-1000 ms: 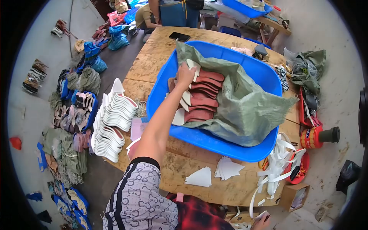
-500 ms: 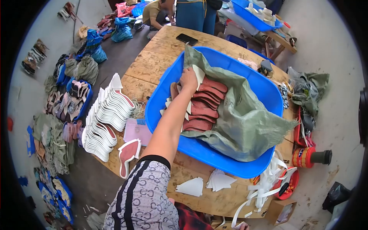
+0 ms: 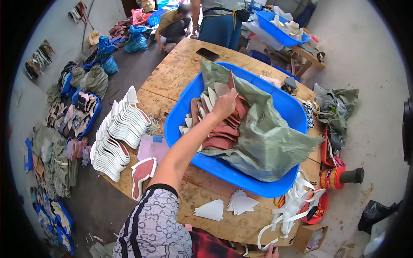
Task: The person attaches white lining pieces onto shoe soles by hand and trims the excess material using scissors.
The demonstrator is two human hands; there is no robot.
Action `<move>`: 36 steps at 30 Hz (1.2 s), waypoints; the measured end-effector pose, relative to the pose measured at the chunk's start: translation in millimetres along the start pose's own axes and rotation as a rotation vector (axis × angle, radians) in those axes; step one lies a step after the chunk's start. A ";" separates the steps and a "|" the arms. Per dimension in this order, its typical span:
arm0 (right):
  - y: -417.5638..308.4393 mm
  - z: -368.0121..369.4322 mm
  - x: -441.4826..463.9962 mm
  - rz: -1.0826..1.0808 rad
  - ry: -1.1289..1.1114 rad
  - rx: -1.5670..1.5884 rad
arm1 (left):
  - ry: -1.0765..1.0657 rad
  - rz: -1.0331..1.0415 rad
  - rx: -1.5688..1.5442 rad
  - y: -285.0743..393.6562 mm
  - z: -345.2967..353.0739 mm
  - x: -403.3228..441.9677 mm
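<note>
Left hand [image 3: 225,105] nearer, grip closed on 1 red piece [image 3: 231,80] inside blue tub [image 3: 286,112], long axis jutting up past knuckles. Right hand [image 3: 272,252] by white strip [image 3: 260,238], grip unclear.

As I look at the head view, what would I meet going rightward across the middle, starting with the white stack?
White stack → lilac tray → blue tub → red jar.
</note>
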State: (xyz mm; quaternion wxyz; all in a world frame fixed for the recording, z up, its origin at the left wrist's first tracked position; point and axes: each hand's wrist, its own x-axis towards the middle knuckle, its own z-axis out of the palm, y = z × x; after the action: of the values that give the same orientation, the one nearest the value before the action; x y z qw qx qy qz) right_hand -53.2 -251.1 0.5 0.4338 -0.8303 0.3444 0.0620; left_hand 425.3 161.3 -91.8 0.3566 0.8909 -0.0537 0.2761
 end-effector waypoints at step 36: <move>-75.2 -63.1 14.0 -0.149 -0.670 1.104 | 0.029 -0.577 -1.249 423.1 -105.6 -286.2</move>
State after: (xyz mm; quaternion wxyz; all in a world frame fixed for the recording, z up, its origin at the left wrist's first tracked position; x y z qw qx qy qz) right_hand -8.0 -277.4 84.6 0.8838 -0.4426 0.1130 0.1012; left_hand 12.8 -110.5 75.4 0.8631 0.4933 0.0413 0.0995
